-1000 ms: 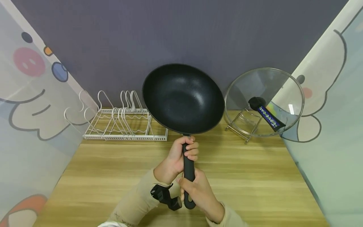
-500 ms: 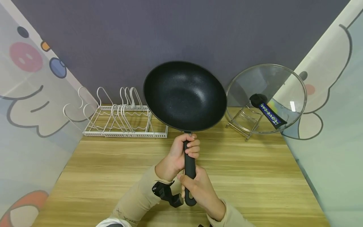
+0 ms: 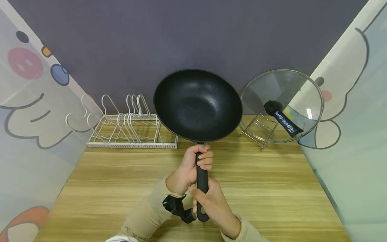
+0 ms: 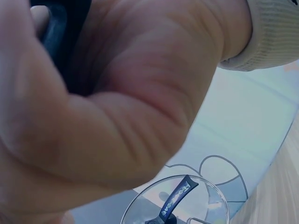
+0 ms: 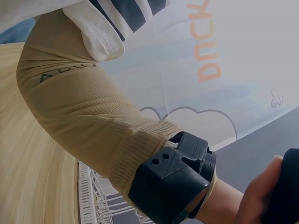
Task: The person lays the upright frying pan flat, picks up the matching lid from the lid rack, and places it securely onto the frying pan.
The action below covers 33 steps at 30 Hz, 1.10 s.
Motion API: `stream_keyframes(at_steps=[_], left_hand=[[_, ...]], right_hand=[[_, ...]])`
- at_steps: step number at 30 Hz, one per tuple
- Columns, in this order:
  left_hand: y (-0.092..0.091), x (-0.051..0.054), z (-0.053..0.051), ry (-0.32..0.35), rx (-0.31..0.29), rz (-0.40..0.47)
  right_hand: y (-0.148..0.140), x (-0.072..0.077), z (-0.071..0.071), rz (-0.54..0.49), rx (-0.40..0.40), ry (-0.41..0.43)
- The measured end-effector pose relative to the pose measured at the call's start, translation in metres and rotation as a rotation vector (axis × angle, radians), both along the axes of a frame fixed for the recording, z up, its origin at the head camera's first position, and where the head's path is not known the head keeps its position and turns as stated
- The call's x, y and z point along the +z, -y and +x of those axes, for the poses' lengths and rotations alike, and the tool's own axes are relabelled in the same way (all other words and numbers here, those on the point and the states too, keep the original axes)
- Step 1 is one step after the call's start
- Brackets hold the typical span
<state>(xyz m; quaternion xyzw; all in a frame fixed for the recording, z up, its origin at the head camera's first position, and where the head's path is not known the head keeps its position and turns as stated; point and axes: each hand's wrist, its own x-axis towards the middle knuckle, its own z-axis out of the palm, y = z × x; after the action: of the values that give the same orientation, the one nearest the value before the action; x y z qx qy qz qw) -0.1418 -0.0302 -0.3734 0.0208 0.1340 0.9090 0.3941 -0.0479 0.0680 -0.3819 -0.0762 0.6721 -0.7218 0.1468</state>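
Black wok hung over the tabletop, between white rack and glass lid. Left hand gripped its handle far up, right hand near the tip, probably to share the front-heavy load. Wire stand propped the lid on edge.

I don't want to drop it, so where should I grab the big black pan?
Probably by its long black handle, coming from the near side, because it points that way from the wide, round pan. It's long enough for two hands: the left hand grips it close to the pan, the right hand closer to its end.
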Motion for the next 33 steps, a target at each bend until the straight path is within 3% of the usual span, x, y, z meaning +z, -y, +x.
stream_keyframes(at_steps=[19,33], left_hand=[[0.004,-0.001,0.005,0.044,-0.052,-0.023],[0.002,-0.001,0.008,-0.041,-0.074,0.027]], right_hand=[[0.004,-0.004,0.008,-0.104,0.034,-0.028],[0.003,-0.002,0.014,-0.147,0.052,0.067]])
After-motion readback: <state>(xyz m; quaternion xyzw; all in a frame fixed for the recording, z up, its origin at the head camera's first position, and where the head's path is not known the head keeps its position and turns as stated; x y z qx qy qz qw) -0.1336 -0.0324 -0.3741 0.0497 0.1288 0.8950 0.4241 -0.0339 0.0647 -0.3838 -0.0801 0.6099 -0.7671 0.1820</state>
